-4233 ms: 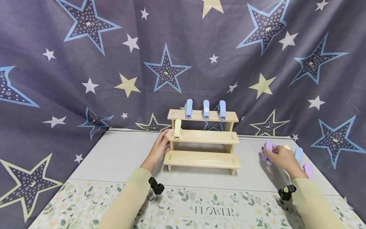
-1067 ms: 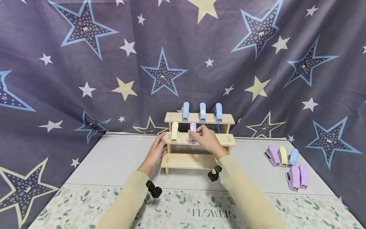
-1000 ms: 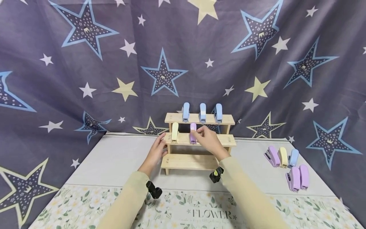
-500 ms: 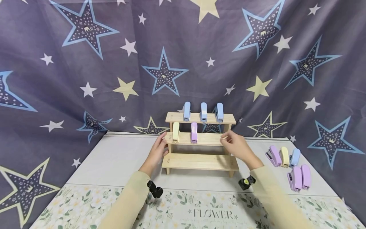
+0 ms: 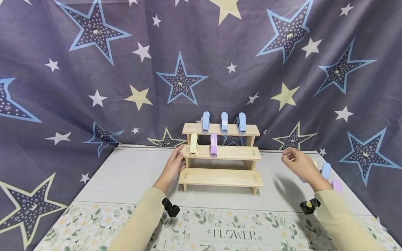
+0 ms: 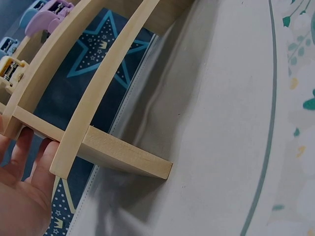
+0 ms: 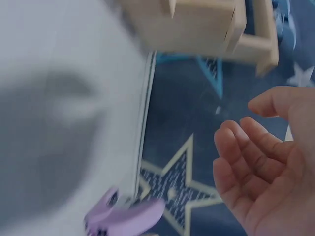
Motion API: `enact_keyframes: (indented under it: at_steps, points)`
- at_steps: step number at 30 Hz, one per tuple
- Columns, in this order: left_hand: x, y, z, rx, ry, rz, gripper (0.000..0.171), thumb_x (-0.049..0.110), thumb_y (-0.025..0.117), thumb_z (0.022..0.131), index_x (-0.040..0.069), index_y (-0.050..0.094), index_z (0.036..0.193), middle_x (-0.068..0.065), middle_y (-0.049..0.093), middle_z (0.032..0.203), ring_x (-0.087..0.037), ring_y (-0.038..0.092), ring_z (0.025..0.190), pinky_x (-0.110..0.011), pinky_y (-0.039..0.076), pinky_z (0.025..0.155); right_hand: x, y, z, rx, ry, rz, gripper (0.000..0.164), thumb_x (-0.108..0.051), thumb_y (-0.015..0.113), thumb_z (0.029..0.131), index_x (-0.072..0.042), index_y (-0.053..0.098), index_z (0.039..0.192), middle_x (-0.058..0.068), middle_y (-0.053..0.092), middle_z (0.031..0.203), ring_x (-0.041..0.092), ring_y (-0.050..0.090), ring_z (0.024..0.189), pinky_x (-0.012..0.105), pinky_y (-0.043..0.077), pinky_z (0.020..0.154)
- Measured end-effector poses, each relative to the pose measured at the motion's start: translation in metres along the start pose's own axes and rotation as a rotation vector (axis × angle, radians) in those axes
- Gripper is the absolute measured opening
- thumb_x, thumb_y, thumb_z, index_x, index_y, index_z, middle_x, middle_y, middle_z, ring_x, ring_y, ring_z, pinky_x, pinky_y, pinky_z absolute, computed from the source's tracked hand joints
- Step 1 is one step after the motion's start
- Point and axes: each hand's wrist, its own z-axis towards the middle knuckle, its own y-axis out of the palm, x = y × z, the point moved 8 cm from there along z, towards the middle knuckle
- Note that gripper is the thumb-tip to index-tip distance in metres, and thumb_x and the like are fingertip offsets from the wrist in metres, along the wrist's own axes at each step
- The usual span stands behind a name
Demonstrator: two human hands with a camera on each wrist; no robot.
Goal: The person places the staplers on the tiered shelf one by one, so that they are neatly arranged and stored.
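Note:
A three-tier wooden display stand stands on the table. My left hand grips its left end at the middle tier; in the left wrist view, that hand's fingers bend around the side piece. A yellow stapler and a purple stapler stand upright on the middle tier. Along the top tier are three blue staplers, the middle one among them. My right hand hovers right of the stand, fingers loosely bent, holding nothing. Below it in the right wrist view shows another purple stapler.
On the table's right side, a blue stapler, a yellow stapler and a purple stapler are partly hidden by my right hand and arm. A star-patterned curtain hangs behind. A floral mat covers the front.
My right hand brought a purple stapler from the right onto the middle tier, let go of it and moved back right toward the remaining staplers. My left hand stayed at the stand.

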Motion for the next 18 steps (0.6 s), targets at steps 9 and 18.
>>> enact_keyframes:
  at_steps: [9, 18]
  points:
    - [0.001, 0.001, -0.001, 0.002, -0.01, 0.008, 0.049, 0.025, 0.033, 0.11, 0.017, 0.029, 0.158, -0.02, 0.035, 0.155, -0.041, 0.04, 0.138, -0.056, 0.039, 0.11, 0.059, -0.011, -0.01, -0.04, 0.103, -0.028, 0.041, -0.02, 0.057, 0.098, 0.011, 0.059, 0.124, 0.031, 0.067, 0.11, 0.048, 0.064, 0.1, 0.057, 0.053, 0.081]
    - [-0.001, 0.001, 0.0, 0.002, -0.012, 0.008, 0.048, 0.026, 0.034, 0.11, 0.019, 0.03, 0.158, -0.019, 0.036, 0.153, -0.04, 0.04, 0.138, -0.055, 0.04, 0.11, 0.09, -0.015, -0.012, -0.1, 0.203, -0.014, 0.045, -0.022, 0.059, 0.099, 0.013, 0.054, 0.127, 0.031, 0.065, 0.114, 0.046, 0.062, 0.097, 0.053, 0.053, 0.08]
